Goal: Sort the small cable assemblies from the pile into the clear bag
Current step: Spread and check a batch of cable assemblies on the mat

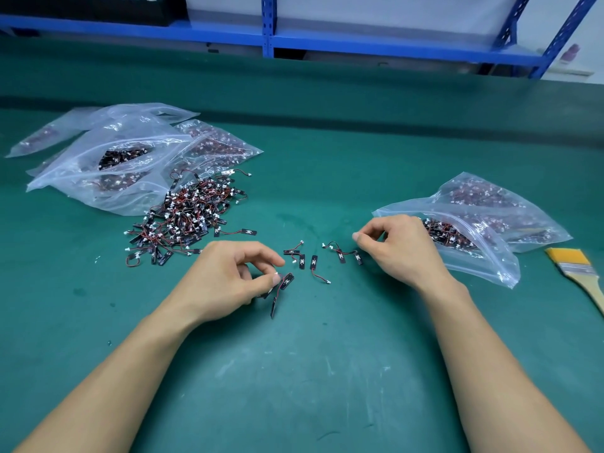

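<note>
Fingers (273, 280) of the left hand (225, 279) pinch cable assemblies (287, 280), probably light and floppy, best taken by the stiff tab; the right hand's (398, 246) hold is unclear.

Green bench mat (327, 371), scuffed w/ pale marks. Paintbrush (579, 273) lies flat on it at the right edge (yellow bristles, wooden handle). Blue metal rack (268, 24) runs along the back, w/ dark boxes (98, 8) on its shelf, top left. Pinkish bottle (571, 51) far right, blurred.

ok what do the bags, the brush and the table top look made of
Bags: thin clear plastic film, glossy; it crinkles and catches glare. Brush: pale handle looks like wood, yellow bristles possibly synthetic. Table top: matte green mat, perhaps rubber, scuffed pale.
</note>
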Action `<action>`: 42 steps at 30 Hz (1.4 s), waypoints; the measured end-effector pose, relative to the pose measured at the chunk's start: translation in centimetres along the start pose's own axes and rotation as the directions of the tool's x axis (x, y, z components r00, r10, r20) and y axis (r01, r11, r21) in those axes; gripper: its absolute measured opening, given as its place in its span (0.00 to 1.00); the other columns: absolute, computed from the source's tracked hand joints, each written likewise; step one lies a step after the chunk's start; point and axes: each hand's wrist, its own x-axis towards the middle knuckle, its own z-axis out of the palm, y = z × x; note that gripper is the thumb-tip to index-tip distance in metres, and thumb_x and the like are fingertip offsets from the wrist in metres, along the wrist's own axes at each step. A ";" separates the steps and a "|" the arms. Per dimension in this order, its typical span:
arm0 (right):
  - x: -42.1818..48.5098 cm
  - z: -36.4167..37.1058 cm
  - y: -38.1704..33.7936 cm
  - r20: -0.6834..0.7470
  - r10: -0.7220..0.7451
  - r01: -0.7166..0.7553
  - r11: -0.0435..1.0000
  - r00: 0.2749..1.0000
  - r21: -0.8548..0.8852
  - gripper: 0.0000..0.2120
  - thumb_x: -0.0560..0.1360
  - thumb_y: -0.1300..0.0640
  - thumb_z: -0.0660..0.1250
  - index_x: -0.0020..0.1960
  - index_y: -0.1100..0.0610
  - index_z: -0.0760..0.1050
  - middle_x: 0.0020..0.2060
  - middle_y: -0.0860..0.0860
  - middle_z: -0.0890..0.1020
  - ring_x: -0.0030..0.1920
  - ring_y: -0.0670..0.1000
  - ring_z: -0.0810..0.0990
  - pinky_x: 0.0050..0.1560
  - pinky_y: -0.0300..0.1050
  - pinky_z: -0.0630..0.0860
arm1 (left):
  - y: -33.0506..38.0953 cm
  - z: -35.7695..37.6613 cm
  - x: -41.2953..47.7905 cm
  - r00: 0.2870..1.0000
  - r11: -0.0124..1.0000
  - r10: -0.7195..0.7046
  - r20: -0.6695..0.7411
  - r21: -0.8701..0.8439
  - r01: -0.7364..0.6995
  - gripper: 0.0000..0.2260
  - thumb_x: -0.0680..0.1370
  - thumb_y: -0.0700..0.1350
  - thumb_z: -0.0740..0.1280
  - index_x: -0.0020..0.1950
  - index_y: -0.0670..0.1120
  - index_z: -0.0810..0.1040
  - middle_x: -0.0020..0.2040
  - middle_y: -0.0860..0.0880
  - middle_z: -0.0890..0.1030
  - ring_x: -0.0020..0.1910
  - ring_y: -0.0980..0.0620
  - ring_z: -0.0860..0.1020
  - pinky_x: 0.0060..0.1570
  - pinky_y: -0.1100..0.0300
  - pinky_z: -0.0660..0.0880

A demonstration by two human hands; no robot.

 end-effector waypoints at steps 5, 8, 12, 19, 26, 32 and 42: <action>0.0 0.0 -0.1 -0.001 0.003 -0.003 1.000 1.000 0.000 0.11 0.73 0.47 0.72 0.32 0.43 0.78 0.27 0.32 0.77 0.34 0.36 0.76 0.36 0.40 0.69 | -0.4 -0.2 0.1 1.000 0.999 0.009 0.023 -0.043 -0.008 0.12 0.73 0.39 0.76 0.50 0.54 0.82 0.42 0.54 0.86 0.24 0.51 0.75 0.30 0.64 0.75; 0.0 0.0 -0.1 0.000 0.010 -0.010 1.000 1.000 -0.004 0.11 0.73 0.47 0.71 0.32 0.43 0.78 0.28 0.33 0.78 0.33 0.38 0.76 0.36 0.42 0.70 | -0.6 -0.4 0.2 0.999 0.999 0.012 0.033 -0.038 -0.011 0.13 0.73 0.39 0.76 0.50 0.55 0.82 0.43 0.53 0.86 0.24 0.51 0.76 0.31 0.64 0.74; 0.0 0.0 -0.1 0.000 0.005 -0.005 1.000 1.000 -0.004 0.11 0.73 0.47 0.71 0.32 0.43 0.79 0.28 0.36 0.78 0.33 0.38 0.76 0.36 0.41 0.69 | -0.7 -0.4 0.3 0.999 0.999 0.039 0.013 -0.024 -0.039 0.11 0.73 0.40 0.76 0.47 0.57 0.83 0.41 0.54 0.85 0.24 0.54 0.74 0.30 0.68 0.71; 0.0 0.0 -0.1 0.003 0.014 -0.014 1.000 1.000 -0.002 0.11 0.73 0.47 0.71 0.32 0.43 0.78 0.27 0.36 0.78 0.33 0.38 0.76 0.36 0.41 0.69 | -0.2 -0.5 -0.2 0.986 0.973 0.134 0.099 0.176 -0.150 0.09 0.70 0.48 0.76 0.47 0.58 0.83 0.36 0.59 0.83 0.25 0.57 0.65 0.30 0.66 0.66; 0.0 0.0 -0.1 0.009 0.015 -0.015 1.000 1.000 -0.001 0.10 0.74 0.47 0.71 0.34 0.44 0.80 0.28 0.38 0.79 0.33 0.39 0.76 0.37 0.42 0.69 | -0.5 -0.4 -0.1 0.991 0.938 0.116 0.070 0.321 -0.133 0.20 0.65 0.64 0.75 0.55 0.62 0.80 0.35 0.57 0.77 0.30 0.57 0.71 0.36 0.58 0.70; -0.1 0.0 -0.2 0.022 0.025 -0.025 1.000 0.999 -0.008 0.10 0.74 0.47 0.71 0.35 0.45 0.81 0.29 0.38 0.80 0.34 0.40 0.76 0.37 0.43 0.70 | -1.3 -0.1 0.6 0.984 0.899 0.177 -0.026 0.410 -0.151 0.05 0.75 0.54 0.72 0.50 0.58 0.84 0.37 0.60 0.78 0.43 0.59 0.75 0.46 0.54 0.75; -0.1 0.0 -0.3 0.032 0.041 -0.040 0.999 0.999 -0.016 0.11 0.74 0.46 0.71 0.32 0.44 0.79 0.31 0.31 0.79 0.34 0.41 0.77 0.38 0.43 0.73 | -1.6 -0.5 0.8 0.953 0.887 0.300 -0.039 0.379 -0.264 0.01 0.76 0.50 0.72 0.45 0.56 0.84 0.40 0.58 0.77 0.43 0.53 0.74 0.44 0.51 0.74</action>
